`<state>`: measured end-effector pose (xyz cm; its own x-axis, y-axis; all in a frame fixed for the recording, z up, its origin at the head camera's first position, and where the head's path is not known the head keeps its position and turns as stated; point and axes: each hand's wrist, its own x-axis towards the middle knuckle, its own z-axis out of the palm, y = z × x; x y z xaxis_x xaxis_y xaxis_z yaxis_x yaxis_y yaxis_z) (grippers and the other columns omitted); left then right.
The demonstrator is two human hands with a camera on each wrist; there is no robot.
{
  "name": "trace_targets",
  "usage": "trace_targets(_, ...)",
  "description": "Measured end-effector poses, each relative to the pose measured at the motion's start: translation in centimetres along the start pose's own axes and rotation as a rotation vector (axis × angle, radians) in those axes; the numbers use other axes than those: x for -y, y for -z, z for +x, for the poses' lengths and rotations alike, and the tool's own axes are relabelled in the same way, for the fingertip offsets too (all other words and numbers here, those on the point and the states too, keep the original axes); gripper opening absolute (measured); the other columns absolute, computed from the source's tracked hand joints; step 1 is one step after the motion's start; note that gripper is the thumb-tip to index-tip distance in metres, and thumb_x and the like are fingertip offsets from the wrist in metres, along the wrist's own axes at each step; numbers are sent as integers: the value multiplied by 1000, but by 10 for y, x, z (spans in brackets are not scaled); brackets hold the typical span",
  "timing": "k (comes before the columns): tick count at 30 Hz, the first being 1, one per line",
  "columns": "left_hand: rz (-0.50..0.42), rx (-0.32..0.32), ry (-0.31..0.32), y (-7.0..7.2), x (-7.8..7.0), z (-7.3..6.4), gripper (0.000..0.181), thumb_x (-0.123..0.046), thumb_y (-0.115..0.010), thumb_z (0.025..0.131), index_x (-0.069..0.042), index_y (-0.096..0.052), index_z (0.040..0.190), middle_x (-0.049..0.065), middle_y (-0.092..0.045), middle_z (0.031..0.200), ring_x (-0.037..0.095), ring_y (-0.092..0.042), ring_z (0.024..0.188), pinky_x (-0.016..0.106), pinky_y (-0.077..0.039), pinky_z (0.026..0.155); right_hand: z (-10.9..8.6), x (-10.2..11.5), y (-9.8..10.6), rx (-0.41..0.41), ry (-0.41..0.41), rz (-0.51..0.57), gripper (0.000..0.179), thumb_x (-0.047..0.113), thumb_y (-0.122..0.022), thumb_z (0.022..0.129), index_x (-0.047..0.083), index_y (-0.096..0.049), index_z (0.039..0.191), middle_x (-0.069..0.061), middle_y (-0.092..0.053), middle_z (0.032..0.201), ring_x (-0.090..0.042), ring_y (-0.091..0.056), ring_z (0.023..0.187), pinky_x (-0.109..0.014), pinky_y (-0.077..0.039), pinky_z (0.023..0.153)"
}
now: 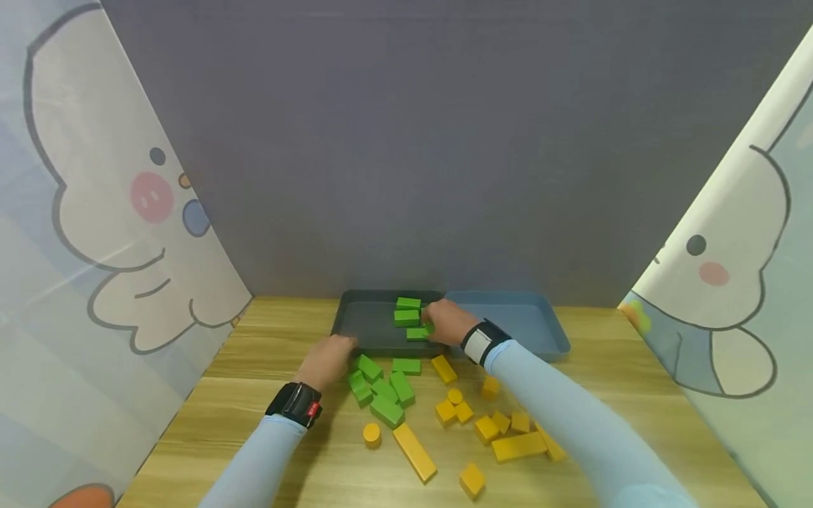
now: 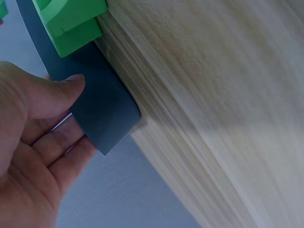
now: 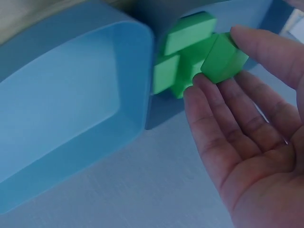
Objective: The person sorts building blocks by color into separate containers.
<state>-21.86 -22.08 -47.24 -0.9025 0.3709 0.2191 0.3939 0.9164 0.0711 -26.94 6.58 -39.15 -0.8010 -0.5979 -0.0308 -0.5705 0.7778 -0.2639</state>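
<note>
At the near left corner of a dark grey tray [image 1: 368, 326], my left hand [image 1: 326, 361] pinches the tray's wall. In the left wrist view the thumb lies against the wall's outer face, with fingers curled behind it. Over the right part of that tray, my right hand [image 1: 448, 322] holds a green block [image 3: 222, 59] between thumb and fingertips. Several green blocks [image 1: 406, 318] lie inside the tray, just left of the right hand. More green blocks [image 1: 388, 410] are grouped on the table in front of it, near the left hand.
A blue tray [image 1: 511, 316] stands against the dark tray's right side, below the right wrist. Yellow blocks [image 1: 519, 447] of several shapes are scattered over the middle and right of the wooden table [image 1: 254, 353]. A grey panel [image 1: 406, 155] rises behind the trays.
</note>
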Motion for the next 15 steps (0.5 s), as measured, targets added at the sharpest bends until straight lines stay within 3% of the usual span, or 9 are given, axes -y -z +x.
trace_targets(7, 5, -41, -9, 2, -3, -2, 27, 10, -75, 79, -10, -74, 98, 8, -77, 93, 28, -74, 86, 45, -63, 76, 9, -9, -13, 31, -31, -9, 34, -1, -73, 92, 3, -74, 125, -13, -75, 128, -31, -71, 119, -43, -62, 97)
trace_targets(15, -1, -34, 2, -2, 0, -1, 26, 7, -76, 80, -12, -74, 97, 6, -78, 93, 27, -74, 86, 45, -63, 75, 14, -10, -20, 75, -15, -53, 34, -7, -73, 88, 2, -76, 121, -15, -75, 125, -32, -72, 115, -43, -63, 94)
